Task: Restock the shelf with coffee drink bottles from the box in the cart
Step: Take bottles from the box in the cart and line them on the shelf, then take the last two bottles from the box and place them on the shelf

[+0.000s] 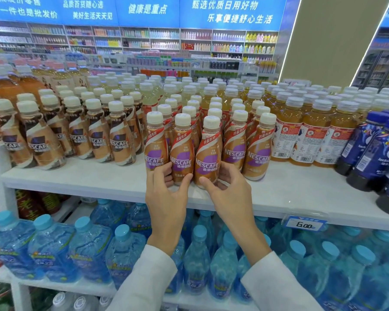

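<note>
Currently, two purple-label coffee bottles stand upright and touching in the front row of the white shelf (99, 178). The left hand (166, 196) grips the left coffee bottle (182, 153) low down, thumb and fingers curled round it. The right hand (230, 190) likewise grips the right coffee bottle (208, 160). Blue water bottles (88, 250) fill the tier below.

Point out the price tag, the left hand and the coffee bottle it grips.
price tag (304, 225): head view, on the printed 6.00.
left hand (166, 202): head view, on the back of the hand.
coffee bottle (182, 160): head view, on the label's lettering.
</note>
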